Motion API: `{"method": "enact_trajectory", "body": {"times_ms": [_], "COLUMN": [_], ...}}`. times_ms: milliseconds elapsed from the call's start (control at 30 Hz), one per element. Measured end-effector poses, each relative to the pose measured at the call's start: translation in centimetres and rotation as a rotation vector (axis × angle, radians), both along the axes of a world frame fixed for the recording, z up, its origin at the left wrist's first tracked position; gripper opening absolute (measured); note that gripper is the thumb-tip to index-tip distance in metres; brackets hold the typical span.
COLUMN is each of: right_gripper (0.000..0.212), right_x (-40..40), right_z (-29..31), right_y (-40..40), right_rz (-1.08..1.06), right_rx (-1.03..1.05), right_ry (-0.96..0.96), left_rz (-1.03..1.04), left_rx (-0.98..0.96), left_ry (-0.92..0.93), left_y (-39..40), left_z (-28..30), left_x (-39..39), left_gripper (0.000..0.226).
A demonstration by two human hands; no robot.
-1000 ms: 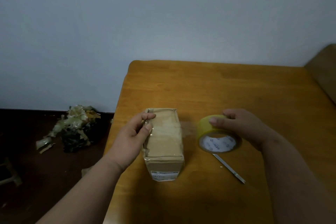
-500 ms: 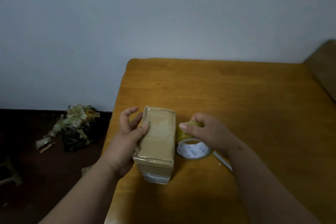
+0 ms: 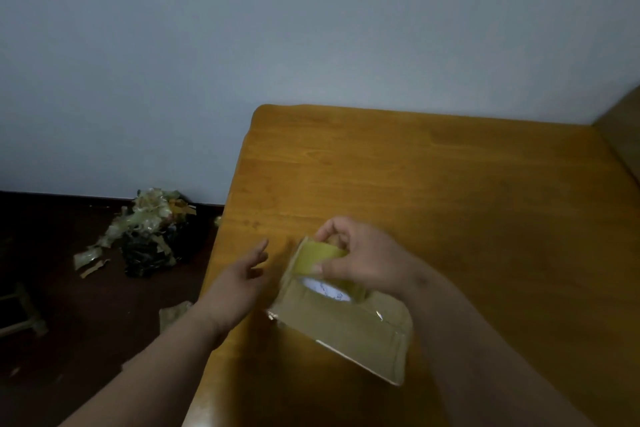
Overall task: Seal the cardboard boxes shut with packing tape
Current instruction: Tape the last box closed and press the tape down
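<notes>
1. I am holding the tape (image 3: pixel 320 262) in my right hand (image 3: pixel 360 256), fingers and thumb curled round the roll, which is sitting over the far end of the box (image 3: pixel 346 319).
2. The box is lying askew near the left edge of the counter (image 3: pixel 450 184), one corner appearing raised.
3. My left hand (image 3: pixel 242 279) is hovering just left of the box, fingers spread and holding nothing.
4. Judging the step as starting a strip: I am advising that the left hand be steadying the box flat before the tape is being pulled.
5. The strip should be running along the flap seam, pressed down as it goes; the seam itself is too dim to trace.
</notes>
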State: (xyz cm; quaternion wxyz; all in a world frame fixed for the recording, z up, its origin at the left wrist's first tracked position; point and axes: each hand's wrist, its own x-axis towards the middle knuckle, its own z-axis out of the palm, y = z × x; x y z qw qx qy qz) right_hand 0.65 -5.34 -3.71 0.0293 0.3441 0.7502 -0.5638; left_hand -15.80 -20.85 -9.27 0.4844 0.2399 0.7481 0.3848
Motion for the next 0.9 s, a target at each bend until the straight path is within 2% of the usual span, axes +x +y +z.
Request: {"method": "enact_trajectory", "body": {"times_ms": [67,133,233,267,333,400,533,600,767,900], "right_gripper": [0.046,0.048,0.032,0.030,0.024,0.020,0.039,0.048,0.030,0.037], "right_x": [-0.7,-0.7,-0.2,0.0,0.7,1.5,2.6,2.7,4.9,9.6], "right_z": [-1.2,-1.6,-1.4,-1.4,-1.7,-2.5,-3.5,-3.5,-1.7,-0.3], "right_y": [-1.1,-1.6,-1.5,-1.3,-0.9,-0.4,-1.0,-1.4,-0.9,0.2], "right_rz": [-0.041,-0.092,-0.113,-0.127,-0.200,-0.251,-0.234,-0.202,-0.147,-0.173], "right_rx": [-0.008,-0.019,-0.029,-0.066,-0.210,-0.346,-0.441,-0.381,-0.197,-0.084], "right_ry": [-0.022,0.000,0.041,0.066,0.114,0.153,0.175,0.165,0.118,-0.061], "left_rz": [-0.093,-0.298,-0.647,-0.715,-0.779,-0.790,-0.761,-0.735,-0.812,-0.800], "left_rx": [0.041,0.046,0.007,-0.015,-0.046,-0.075,-0.074,-0.055,-0.143,-0.178], "left_ry": [-0.035,0.017,0.366,0.464,0.545,0.501,0.339,0.325,0.494,0.464], "left_y": [-0.4,-0.4,0.9,1.6,3.0,4.2,4.4,4.1,4.1,4.1], "left_z": [0.1,0.1,-0.5,-0.6,-1.1,-1.7,-4.1,-5.1,-4.9,-3.8], "left_x": [-0.3,-0.6,-0.6,-0.5,-0.8,-1.2,-1.7,-1.9,-1.9,-1.5], "left_gripper": [0.074,0.096,0.128,0.133,0.139,0.141,0.133,0.132,0.125,0.122]}}
